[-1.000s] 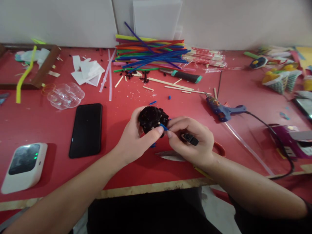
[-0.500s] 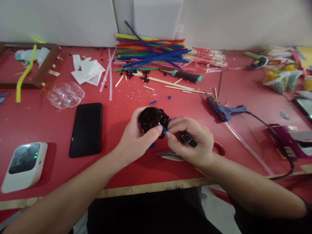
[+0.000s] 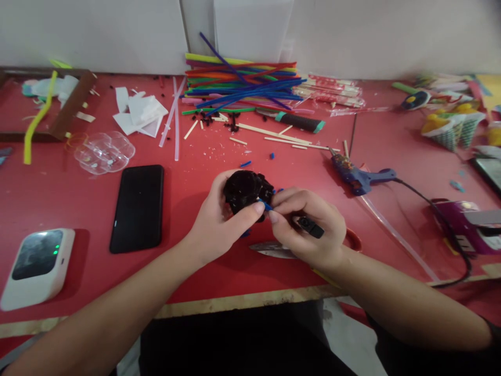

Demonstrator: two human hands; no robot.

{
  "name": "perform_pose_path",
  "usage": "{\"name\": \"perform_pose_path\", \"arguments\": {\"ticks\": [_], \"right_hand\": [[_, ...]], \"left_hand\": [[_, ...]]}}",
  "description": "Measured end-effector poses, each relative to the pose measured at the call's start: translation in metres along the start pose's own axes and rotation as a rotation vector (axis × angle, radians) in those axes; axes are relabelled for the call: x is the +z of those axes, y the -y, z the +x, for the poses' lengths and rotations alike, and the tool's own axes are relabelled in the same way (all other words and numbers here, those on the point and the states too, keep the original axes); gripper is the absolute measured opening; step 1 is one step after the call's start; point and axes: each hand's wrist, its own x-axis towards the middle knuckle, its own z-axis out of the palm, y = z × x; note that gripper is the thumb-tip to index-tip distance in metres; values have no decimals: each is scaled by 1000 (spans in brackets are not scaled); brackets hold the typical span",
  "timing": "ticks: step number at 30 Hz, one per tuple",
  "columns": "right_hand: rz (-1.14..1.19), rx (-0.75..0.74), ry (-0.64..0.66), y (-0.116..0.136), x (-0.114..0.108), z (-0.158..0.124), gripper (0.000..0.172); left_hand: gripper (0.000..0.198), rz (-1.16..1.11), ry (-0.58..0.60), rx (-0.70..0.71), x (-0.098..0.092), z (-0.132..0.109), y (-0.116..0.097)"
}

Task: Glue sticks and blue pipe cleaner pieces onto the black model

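My left hand [image 3: 227,216] is wrapped round a dark, rounded black object [image 3: 243,189] whose kind I cannot make out. The thumb lies along its near side. Opposite it, my right hand [image 3: 309,222] pinches a short blue pipe cleaner piece [image 3: 267,206] between thumb and forefinger. That piece's far end meets the black object by my left thumb. A black tool [image 3: 310,227] with a blunt end sticks out of my right palm; the rest of it is hidden. Beneath the right hand lie scissors [image 3: 270,249], their blades pointing left and their handle partly covered.
Pipe cleaners [image 3: 242,86] are heaped at the back, near a utility knife [image 3: 299,121] and thin wooden sticks [image 3: 274,134]. A glue gun [image 3: 358,175] with its cord lies to the right. Leftward are a phone [image 3: 136,209], a white device [image 3: 39,266] and a clear palette [image 3: 104,152].
The black object has tilted slightly and shifted a little to the right. My right hand has moved slightly right, still pinching the blue piece.
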Motion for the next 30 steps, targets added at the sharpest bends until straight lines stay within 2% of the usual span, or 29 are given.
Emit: {"name": "perform_pose_path", "arguments": {"ticks": [10, 30], "right_hand": [[43, 96, -25, 1, -1, -5, 10], [9, 3, 16, -1, -1, 0, 12]], "left_hand": [[49, -41, 52, -43, -1, -1, -1], [42, 7, 24, -33, -1, 0, -5]]}}
